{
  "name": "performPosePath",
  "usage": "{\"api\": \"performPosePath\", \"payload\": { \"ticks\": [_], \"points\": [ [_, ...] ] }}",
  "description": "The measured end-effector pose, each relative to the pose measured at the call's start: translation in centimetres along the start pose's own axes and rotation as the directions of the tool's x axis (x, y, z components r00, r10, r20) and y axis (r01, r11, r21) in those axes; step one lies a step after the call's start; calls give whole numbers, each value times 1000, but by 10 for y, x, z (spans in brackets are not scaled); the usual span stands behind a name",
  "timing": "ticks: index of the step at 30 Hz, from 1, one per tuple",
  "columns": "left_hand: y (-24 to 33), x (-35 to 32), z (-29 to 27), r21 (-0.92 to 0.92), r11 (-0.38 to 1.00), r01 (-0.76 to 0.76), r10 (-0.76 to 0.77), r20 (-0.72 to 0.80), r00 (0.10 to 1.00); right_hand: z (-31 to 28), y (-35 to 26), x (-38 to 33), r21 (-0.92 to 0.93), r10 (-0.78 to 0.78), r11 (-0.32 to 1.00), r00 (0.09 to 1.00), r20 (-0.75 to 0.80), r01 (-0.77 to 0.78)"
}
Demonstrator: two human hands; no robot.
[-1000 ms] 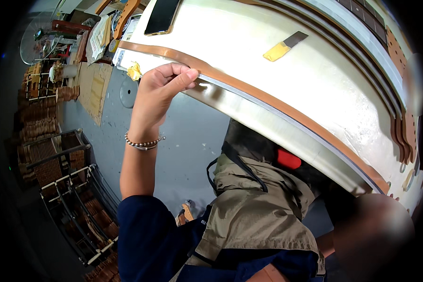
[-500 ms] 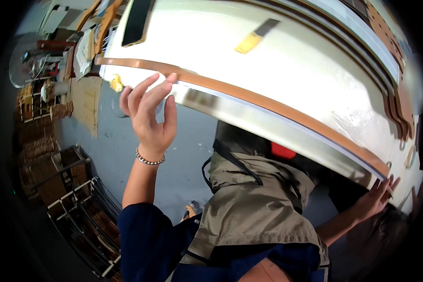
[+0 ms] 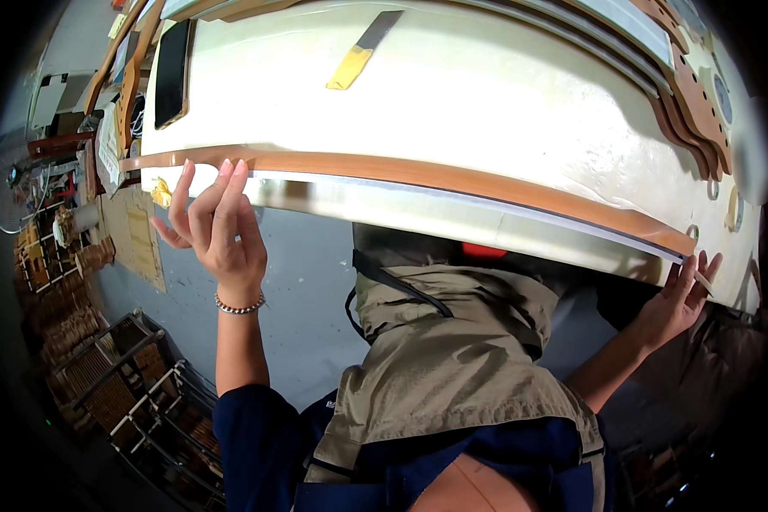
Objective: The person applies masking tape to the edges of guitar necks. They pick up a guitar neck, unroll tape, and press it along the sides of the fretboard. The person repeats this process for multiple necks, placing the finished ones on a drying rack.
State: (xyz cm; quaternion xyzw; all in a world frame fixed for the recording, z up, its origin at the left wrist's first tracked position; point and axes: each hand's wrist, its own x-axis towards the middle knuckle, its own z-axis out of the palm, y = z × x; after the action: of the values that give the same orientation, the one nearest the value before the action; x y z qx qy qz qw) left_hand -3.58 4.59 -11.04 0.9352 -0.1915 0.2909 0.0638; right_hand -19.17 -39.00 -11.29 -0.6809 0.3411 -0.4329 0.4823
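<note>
A long brown strip with curved ends lies along the front edge of the white table. A narrow pale straight band runs along its near side; whether the two are joined I cannot tell. My left hand, fingers spread, has its fingertips against the strip near the left end. At the right end, my right hand has its fingertips at the strip's corner. A thin pale pencil-like stick is pinched between its fingers. Beyond the strip lies a flat blade with a yellow-wrapped handle.
A black phone lies at the table's left. Several long brown shaped pieces are stacked along the far right side. A crumpled yellow scrap sits at the left front corner. Dark racks stand on the floor at lower left.
The view has shifted and turned, so the table and strip appear more level. Both hands stay at opposite ends of the strip; my left fingers are more spread.
</note>
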Motion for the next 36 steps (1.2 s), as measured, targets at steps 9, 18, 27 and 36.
{"api": "performPosePath", "payload": {
  "ticks": [9, 18, 27, 36],
  "points": [
    [12, 6, 6, -19, 992, -121, 121, -20, 993, 4, 0, -2, -13, -19, 1000, 999, -32, 19],
    [57, 13, 10, -133, 962, -240, 244, 11, 970, 10, -4, -3, 1, -23, 1000, 998, -57, 23],
    [119, 22, 18, -254, 897, -361, 371, -8, 929, 14, -6, -4, 48, -43, 998, 998, -54, 46],
    [190, 35, 18, -364, 833, -416, 446, -2, 895, 15, -11, -3, 93, 8, 996, 1000, -30, -5]
  ]
}}
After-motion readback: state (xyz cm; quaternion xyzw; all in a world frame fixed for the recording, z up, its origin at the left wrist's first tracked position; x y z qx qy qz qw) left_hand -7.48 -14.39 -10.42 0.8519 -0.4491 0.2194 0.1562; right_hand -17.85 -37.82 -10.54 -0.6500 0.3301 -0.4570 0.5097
